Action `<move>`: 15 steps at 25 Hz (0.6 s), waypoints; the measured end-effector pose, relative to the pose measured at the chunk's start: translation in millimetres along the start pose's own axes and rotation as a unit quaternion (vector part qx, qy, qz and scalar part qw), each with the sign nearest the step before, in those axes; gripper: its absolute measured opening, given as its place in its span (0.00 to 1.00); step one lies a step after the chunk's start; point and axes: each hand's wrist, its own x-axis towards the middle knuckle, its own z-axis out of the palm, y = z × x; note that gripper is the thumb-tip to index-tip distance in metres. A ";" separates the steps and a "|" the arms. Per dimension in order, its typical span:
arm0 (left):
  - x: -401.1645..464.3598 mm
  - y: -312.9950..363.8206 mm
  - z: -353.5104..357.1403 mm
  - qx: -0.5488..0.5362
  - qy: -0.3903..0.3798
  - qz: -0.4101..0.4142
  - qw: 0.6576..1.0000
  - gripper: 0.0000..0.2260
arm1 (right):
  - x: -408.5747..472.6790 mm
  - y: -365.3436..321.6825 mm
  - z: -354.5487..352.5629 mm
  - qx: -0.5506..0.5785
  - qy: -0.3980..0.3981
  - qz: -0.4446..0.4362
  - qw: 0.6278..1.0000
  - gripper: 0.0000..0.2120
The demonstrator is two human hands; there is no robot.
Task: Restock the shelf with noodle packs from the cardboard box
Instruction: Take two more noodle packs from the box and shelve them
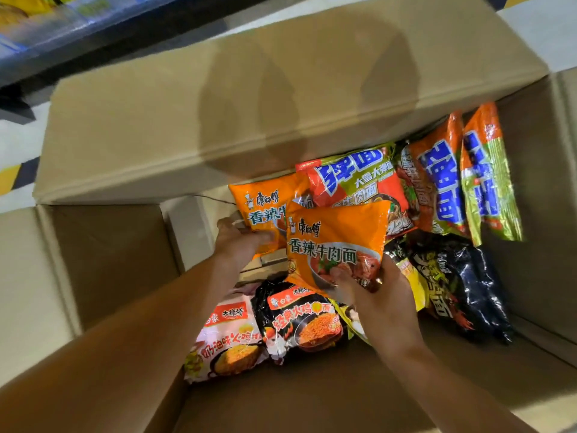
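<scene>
Reaching into the cardboard box (131, 157), my right hand (379, 295) pinches the front orange noodle pack (340, 235) while my left hand (240, 242) grips the orange pack behind it (265, 201); red-green packs (437, 176) and black packs (459, 276) lie around.

Pale floor (543, 35) is showing at 1 o'clock and again at 9 o'clock, where yellow-and-black hazard striping (14, 179) is crossing it. A dark fixture with a blue-lit edge (62, 29) is running diagonally across 11 o'clock, its contents blurred. Light from above is casting two soft rounded shadows toward 12 o'clock.
</scene>
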 end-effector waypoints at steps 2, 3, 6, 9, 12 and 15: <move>-1.1 3.1 5.8 -0.018 0.000 -0.019 1.000 0.18 | 1.6 -0.5 -4.0 0.003 -0.003 0.002 1.000 0.13; -3.1 4.8 7.1 -0.019 0.001 -0.020 1.000 0.15 | 1.5 -0.8 -5.7 0.003 -0.004 0.002 1.000 0.14; -12.1 5.8 2.8 -0.027 0.004 -0.003 1.000 0.19 | -4.7 -4.8 -8.3 0.002 0.002 0.005 1.000 0.16; -37.3 4.9 -13.3 -0.024 0.012 0.030 0.999 0.24 | -18.5 -17.5 -10.9 -0.011 0.014 -0.007 1.000 0.16; -70.9 6.9 -42.4 -0.015 0.039 0.069 0.997 0.22 | -38.7 -40.0 -15.7 -0.002 0.024 -0.025 0.999 0.15; -105.8 8.8 -80.6 0.026 0.052 0.108 0.992 0.15 | -63.2 -65.7 -16.3 -0.012 0.030 -0.036 0.999 0.13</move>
